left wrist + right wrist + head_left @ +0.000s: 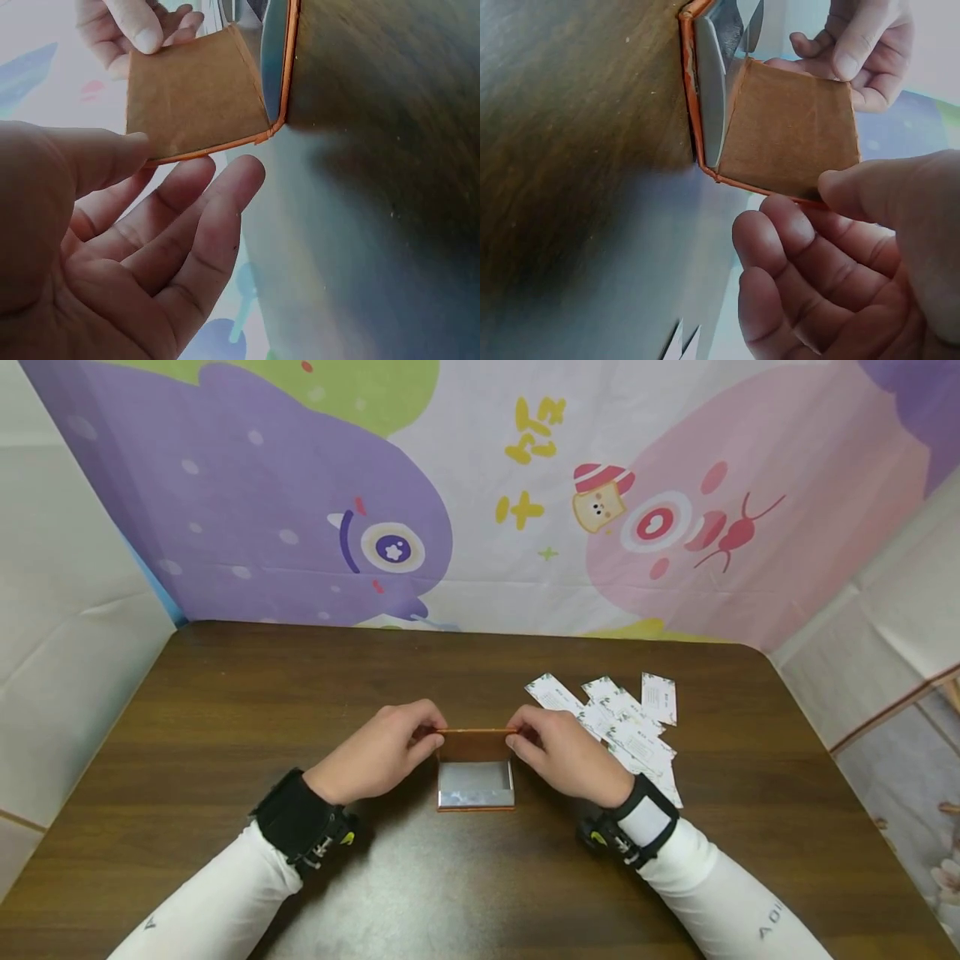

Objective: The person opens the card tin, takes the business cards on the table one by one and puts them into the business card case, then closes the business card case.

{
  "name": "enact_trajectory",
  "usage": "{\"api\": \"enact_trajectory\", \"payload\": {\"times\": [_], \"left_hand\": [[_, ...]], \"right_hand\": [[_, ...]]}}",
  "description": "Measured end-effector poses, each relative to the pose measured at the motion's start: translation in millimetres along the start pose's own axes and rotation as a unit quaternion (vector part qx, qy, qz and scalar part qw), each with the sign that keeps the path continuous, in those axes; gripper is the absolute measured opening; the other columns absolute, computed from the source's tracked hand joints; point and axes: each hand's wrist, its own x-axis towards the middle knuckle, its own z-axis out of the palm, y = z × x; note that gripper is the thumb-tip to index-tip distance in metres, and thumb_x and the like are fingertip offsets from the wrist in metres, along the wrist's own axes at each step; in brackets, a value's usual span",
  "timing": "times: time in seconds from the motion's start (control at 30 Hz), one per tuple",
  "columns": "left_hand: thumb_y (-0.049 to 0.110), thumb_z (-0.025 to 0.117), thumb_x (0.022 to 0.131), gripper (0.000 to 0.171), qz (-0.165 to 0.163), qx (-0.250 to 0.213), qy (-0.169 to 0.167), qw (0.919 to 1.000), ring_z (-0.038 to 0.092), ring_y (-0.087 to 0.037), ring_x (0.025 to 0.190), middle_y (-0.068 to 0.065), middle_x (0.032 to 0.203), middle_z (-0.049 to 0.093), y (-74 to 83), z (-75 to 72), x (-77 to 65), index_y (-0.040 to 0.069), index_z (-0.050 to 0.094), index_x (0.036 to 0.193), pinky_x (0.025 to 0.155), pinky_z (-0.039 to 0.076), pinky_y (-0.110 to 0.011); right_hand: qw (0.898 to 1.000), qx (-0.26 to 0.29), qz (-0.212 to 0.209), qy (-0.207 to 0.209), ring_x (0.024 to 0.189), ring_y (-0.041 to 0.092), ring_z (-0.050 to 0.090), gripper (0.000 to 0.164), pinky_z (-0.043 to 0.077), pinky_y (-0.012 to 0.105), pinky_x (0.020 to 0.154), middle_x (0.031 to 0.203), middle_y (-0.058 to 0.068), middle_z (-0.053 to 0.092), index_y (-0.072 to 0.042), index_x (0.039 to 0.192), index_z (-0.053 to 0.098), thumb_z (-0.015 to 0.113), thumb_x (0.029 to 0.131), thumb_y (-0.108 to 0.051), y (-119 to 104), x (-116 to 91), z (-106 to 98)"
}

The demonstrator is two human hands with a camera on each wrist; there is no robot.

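A small card case (476, 783) with an orange-brown cover and a silvery metal tray inside rests on the table, its lid (476, 746) raised. My left hand (393, 747) pinches the lid's left upper corner between thumb and fingers. At the opposite corner, my right hand (566, 752) pinches the same lid edge. Both wrist views show the lid's brown inner face (196, 97), with a thumb (855, 187) laid on it. No cards show inside the tray in the head view.
Several white printed cards (637, 745) lie spread and overlapping beyond my right hand. The brown wooden table (247, 710) ends at a cartoon-patterned cloth (495, 577) at the back, with pale cloth on both sides.
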Motion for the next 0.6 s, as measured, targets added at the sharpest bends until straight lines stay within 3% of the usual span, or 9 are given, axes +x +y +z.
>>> {"api": "enact_trajectory", "payload": {"times": [0.4,0.6], "left_hand": [[0.008,0.068,0.105,0.032,-0.027,-0.061,-0.014,0.9977,0.072,-0.022,0.107,-0.009,0.120,0.070,0.5,0.6,-2.1,0.002,0.058,0.135,0.090,0.059,-0.042],[0.007,0.076,0.100,0.044,-0.001,-0.022,0.009,0.9997,0.068,-0.028,0.115,-0.013,0.133,0.058,2.3,5.0,-6.5,0.002,0.055,0.138,0.094,0.058,-0.042]], "right_hand": [[0.999,0.018,0.036,-0.002,0.077,0.010,0.061,0.006,0.052,0.034,0.073,0.087,-0.007,0.067,-0.012,0.107,0.071,0.066,0.107,-0.015,7.3,6.3,0.2],[0.999,0.020,0.041,-0.003,0.077,0.012,0.059,0.008,0.051,0.035,0.073,0.088,-0.006,0.066,-0.010,0.111,0.072,0.066,0.107,-0.013,10.3,8.8,1.6]]}}
